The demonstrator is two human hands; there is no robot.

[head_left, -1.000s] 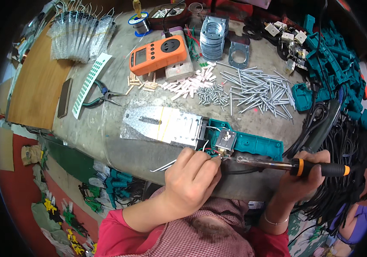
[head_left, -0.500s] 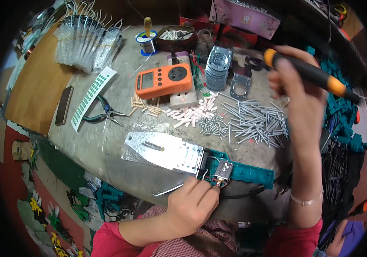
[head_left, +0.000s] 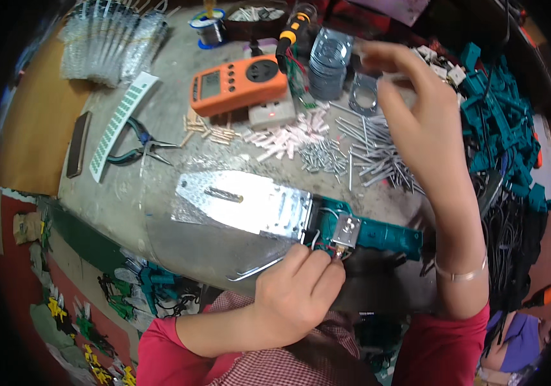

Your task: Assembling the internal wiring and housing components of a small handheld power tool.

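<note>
My left hand (head_left: 298, 289) is closed at the near side of a teal plastic handle (head_left: 391, 237); its fingertips pinch beside thin wires and a small brass-coloured part, and what they grip is hidden. A small metal box (head_left: 347, 230) sits in the open handle. Joined to the handle is a flat, pointed metal plate (head_left: 256, 202) with a slot. My right hand (head_left: 420, 109) is raised over the bolts, fingers apart, holding nothing. It is nearest the stacked metal brackets (head_left: 330, 61). A screwdriver-like tool (head_left: 293, 32) with an orange and black handle leans behind the orange meter (head_left: 240, 85).
Pink-white tubes (head_left: 288, 135), small screws (head_left: 323, 157) and long bolts (head_left: 378, 154) lie in piles beyond the plate. Pliers (head_left: 140, 141), a sticker strip (head_left: 121, 122) and a solder spool (head_left: 210, 31) are to the left. Teal housings (head_left: 500, 116) are heaped at the right.
My right hand has let go of the orange and black tool, which now leans at the back behind the meter. My left hand stays at the handle. The whole view has shifted slightly.
</note>
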